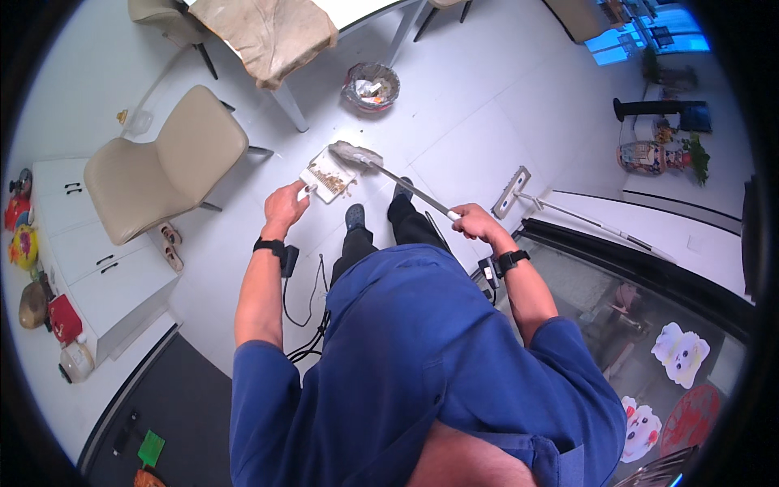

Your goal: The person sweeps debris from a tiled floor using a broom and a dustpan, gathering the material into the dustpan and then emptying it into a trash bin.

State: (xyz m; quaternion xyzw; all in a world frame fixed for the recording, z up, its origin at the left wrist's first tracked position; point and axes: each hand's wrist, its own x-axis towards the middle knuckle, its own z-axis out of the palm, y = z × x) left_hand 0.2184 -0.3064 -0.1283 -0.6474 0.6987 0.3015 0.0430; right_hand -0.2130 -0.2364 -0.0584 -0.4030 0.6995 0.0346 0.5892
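Note:
My left hand point(286, 207) is closed around the handle of a white dustpan point(327, 176), which lies on the floor in front of my shoes. Brown debris point(331, 182) is on the dustpan, and some lies on the floor beside its right edge. In my right hand point(481, 223) is the white-tipped upper part of a broom handle point(417, 190). The handle slants down to a grey broom head point(355, 154), which rests over the far right edge of the dustpan.
A lined waste bin point(370, 87) with rubbish stands beyond the dustpan, near a table leg point(291, 108). A beige chair point(201, 146) is at left, by a white cabinet point(103, 243). At right a flat mop point(512, 192) leans by the glass door. Black cables point(316, 341) hang beside me.

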